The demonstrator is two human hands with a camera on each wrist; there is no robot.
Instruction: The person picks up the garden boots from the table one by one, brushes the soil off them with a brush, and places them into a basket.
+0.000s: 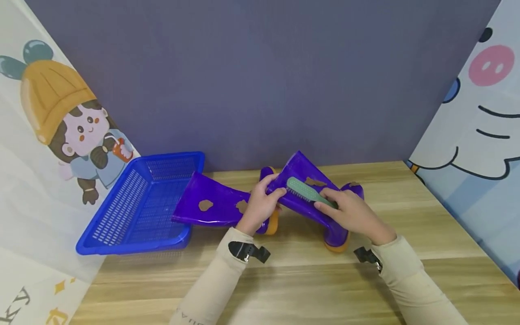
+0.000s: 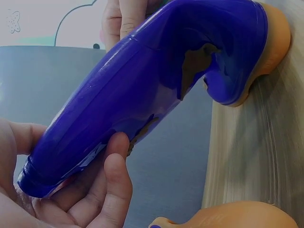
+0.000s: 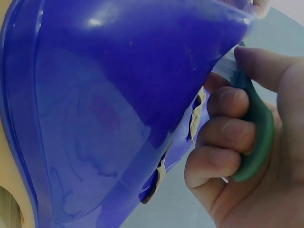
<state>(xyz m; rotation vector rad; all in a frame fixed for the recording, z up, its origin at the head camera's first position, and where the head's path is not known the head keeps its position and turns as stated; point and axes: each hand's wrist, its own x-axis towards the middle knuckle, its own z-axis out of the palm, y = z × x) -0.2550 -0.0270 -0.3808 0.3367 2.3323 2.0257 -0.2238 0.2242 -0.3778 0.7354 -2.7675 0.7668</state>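
Note:
A purple rain boot (image 1: 310, 210) with an orange sole is tilted over the table, brown patches on its shaft and toe. My left hand (image 1: 260, 203) grips it by the top of the shaft, thumb on one side and fingers curled round the other in the left wrist view. In my right hand (image 1: 351, 214) is a green brush (image 1: 304, 188), its handle wrapped by the fingers and its bristles against the shaft. A second purple boot (image 1: 215, 201), also with brown patches, lies on its side behind my left hand, its foot partly hidden by that hand.
A blue plastic basket (image 1: 150, 243) stands at the left of the wooden table (image 1: 300, 284), its right side overlapped by the second boot's shaft. A grey panel (image 1: 260, 90) rises behind the table, and cartoon-printed sheets (image 1: 44, 180) flank it.

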